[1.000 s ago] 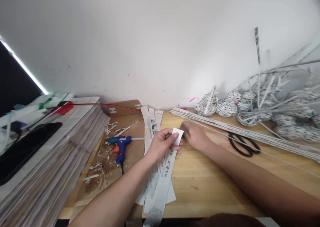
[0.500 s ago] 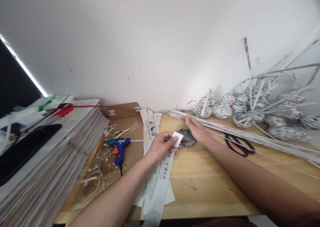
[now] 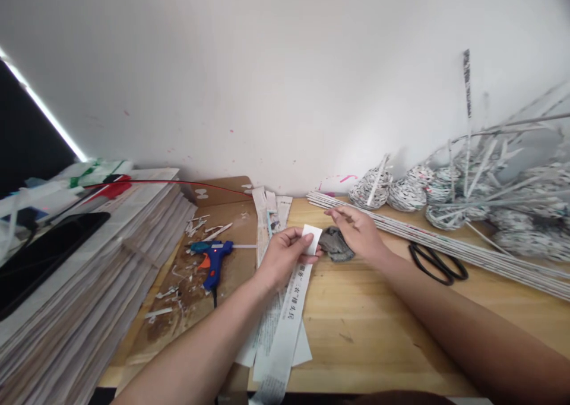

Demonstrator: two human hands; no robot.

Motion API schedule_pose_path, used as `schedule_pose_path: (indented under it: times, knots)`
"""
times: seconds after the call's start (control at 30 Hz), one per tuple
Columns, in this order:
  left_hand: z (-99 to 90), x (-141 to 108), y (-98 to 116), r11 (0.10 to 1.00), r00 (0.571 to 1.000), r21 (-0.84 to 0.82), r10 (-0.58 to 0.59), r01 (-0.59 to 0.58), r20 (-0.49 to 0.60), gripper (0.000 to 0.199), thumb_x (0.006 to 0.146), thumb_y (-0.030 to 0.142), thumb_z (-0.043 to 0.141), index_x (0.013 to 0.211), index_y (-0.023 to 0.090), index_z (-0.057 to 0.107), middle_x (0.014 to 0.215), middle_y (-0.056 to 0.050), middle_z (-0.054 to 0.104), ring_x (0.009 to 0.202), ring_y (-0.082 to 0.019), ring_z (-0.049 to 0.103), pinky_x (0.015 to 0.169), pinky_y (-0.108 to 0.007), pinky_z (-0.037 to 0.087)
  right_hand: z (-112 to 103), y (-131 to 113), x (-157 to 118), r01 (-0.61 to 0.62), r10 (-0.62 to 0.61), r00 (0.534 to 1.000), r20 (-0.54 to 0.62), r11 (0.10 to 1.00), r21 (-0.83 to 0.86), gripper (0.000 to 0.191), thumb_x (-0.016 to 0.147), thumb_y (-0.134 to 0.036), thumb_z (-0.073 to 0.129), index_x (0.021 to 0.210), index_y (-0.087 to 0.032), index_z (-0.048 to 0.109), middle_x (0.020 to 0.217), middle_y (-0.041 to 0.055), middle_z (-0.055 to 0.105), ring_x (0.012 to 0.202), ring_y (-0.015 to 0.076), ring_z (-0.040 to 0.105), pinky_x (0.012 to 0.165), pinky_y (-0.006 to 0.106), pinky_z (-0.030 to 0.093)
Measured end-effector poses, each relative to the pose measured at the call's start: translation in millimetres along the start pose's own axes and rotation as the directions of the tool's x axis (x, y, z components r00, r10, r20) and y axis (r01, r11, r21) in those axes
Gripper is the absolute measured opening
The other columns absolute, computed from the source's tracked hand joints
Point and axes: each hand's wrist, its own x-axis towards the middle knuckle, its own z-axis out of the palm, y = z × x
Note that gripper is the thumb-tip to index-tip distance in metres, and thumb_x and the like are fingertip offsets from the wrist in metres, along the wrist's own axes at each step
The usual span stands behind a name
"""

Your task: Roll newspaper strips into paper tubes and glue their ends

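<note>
My left hand (image 3: pixel 285 255) pinches a small white card (image 3: pixel 312 239) together with the upper end of a long printed newspaper strip (image 3: pixel 289 310), which trails down past the table's front edge. Beside it my right hand (image 3: pixel 356 230) is raised over a crumpled grey cloth (image 3: pixel 337 246), with thumb and forefinger pressed together; whether anything is between them is too small to tell. More paper strips (image 3: pixel 267 328) lie beneath my left hand.
A blue glue gun (image 3: pixel 214 265) lies on stained cardboard (image 3: pixel 240 227) among paper scraps. Stacked newspaper (image 3: pixel 111 274) with a black phone (image 3: pixel 53 256) stands left. Right are rolled paper sticks (image 3: pixel 427 236), black-handled scissors (image 3: pixel 439 262) and woven paper shapes (image 3: pixel 407 191).
The view has shifted slightly. The thin stick that ran from my right hand toward the right edge is no longer seen there. My left hand keeps its hold on the card and strip.
</note>
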Motion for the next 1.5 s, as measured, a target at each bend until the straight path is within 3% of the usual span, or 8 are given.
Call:
schedule_pose_path:
  times: [0.17, 0.3, 0.53, 0.67, 0.8, 0.97, 1.23, 1.5]
  knots:
    - [-0.8, -1.8, 2.1, 0.999, 0.999, 0.001, 0.035, -0.035, -0.017, 0.032, 0.075, 0.039, 0.073, 0.092, 0.013, 0.066, 0.077, -0.006, 0.070, 0.070, -0.014, 0.068, 0.064, -0.022, 0.056, -0.7, -28.4, -13.6, -0.071, -0.035, 0.954, 0.298, 0.938, 0.339, 0.034, 0.087, -0.045, 0.057, 0.098, -0.016, 0.071, 0.089, 0.0064, 0.071, 0.084, 0.0188, 0.066, 0.073, 0.029, 0.051]
    - [-0.2, -3.5, 3.4, 0.996, 0.997, 0.044, 0.078, -0.079, 0.010, 0.030, 0.078, 0.039, 0.070, 0.093, 0.013, 0.066, 0.082, -0.007, 0.071, 0.073, -0.015, 0.069, 0.066, -0.023, 0.056, 0.5, -43.2, -19.4, -0.066, -0.095, 0.895, 0.436, 0.938, 0.339, 0.035, 0.090, -0.044, 0.051, 0.096, -0.015, 0.070, 0.078, 0.0041, 0.068, 0.070, 0.0144, 0.063, 0.062, 0.026, 0.049]
    - [-3.0, -1.9, 8.6, 0.991, 0.983, 0.066, 0.120, -0.112, -0.136, 0.029, 0.076, 0.039, 0.072, 0.086, 0.013, 0.063, 0.073, -0.003, 0.069, 0.067, -0.013, 0.068, 0.060, -0.020, 0.055, -19.2, -37.5, -18.0, 0.180, -0.063, 0.938, 0.340, 0.928, -0.325, 0.060, 0.075, -0.055, 0.067, 0.122, -0.019, 0.059, 0.098, 0.0086, 0.066, 0.082, 0.0213, 0.061, 0.069, 0.030, 0.044]
    - [-2.4, -1.7, 8.0, 0.993, 0.984, 0.060, 0.112, -0.104, -0.137, 0.030, 0.075, 0.040, 0.073, 0.085, 0.014, 0.062, 0.072, -0.003, 0.069, 0.067, -0.013, 0.068, 0.061, -0.020, 0.055, -21.6, -20.4, -14.3, 0.387, -0.062, 0.804, 0.591, 0.810, -0.440, 0.034, 0.081, -0.039, 0.064, 0.111, -0.023, 0.065, 0.095, 0.0062, 0.061, 0.080, 0.0192, 0.059, 0.072, 0.028, 0.041]
    - [-0.4, -2.2, 5.8, 0.995, 0.993, 0.079, 0.070, -0.062, -0.098, 0.030, 0.075, 0.040, 0.073, 0.086, 0.013, 0.063, 0.072, -0.004, 0.069, 0.066, -0.012, 0.066, 0.061, -0.020, 0.054, 2.2, -7.8, -10.8, 0.347, -0.086, 0.883, 0.462, 0.781, -0.519, 0.021, 0.091, -0.020, 0.044, 0.097, -0.018, 0.065, 0.090, 0.0069, 0.058, 0.075, 0.0169, 0.058, 0.069, 0.027, 0.038]
    - [-0.6, -2.2, 1.8, 0.995, 0.996, 0.091, 0.055, -0.049, -0.065, 0.031, 0.075, 0.040, 0.073, 0.089, 0.014, 0.065, 0.075, -0.004, 0.069, 0.068, -0.013, 0.067, 0.061, -0.021, 0.054, 22.7, -1.5, -7.1, 0.244, -0.114, 0.955, 0.272, 0.822, -0.514, 0.020, 0.088, -0.031, 0.054, 0.101, -0.018, 0.060, 0.097, 0.0086, 0.059, 0.081, 0.0203, 0.058, 0.066, 0.028, 0.039]
    - [-2.2, -1.2, 0.9, 0.995, 0.995, 0.072, 0.068, -0.062, -0.073, 0.028, 0.077, 0.036, 0.072, 0.090, 0.014, 0.064, 0.076, -0.004, 0.070, 0.069, -0.012, 0.067, 0.063, -0.021, 0.055, 13.9, 0.1, -10.7, 0.366, -0.285, 0.927, 0.243, 0.826, -0.428, 0.057, 0.079, -0.037, 0.064, 0.131, -0.017, 0.051, 0.119, 0.0150, 0.055, 0.109, 0.0304, 0.052, 0.094, 0.042, 0.040]
    - [-1.8, -1.2, 6.2, 0.989, 0.974, 0.057, 0.147, -0.139, -0.175, 0.029, 0.075, 0.037, 0.073, 0.089, 0.014, 0.062, 0.072, -0.002, 0.067, 0.067, -0.012, 0.066, 0.063, -0.022, 0.055, 11.0, 3.7, -8.0, 0.516, -0.357, 0.822, 0.444, 0.798, -0.312, 0.055, 0.087, -0.023, 0.053, 0.141, -0.020, 0.044, 0.133, 0.0123, 0.053, 0.118, 0.0270, 0.049, 0.100, 0.041, 0.037]
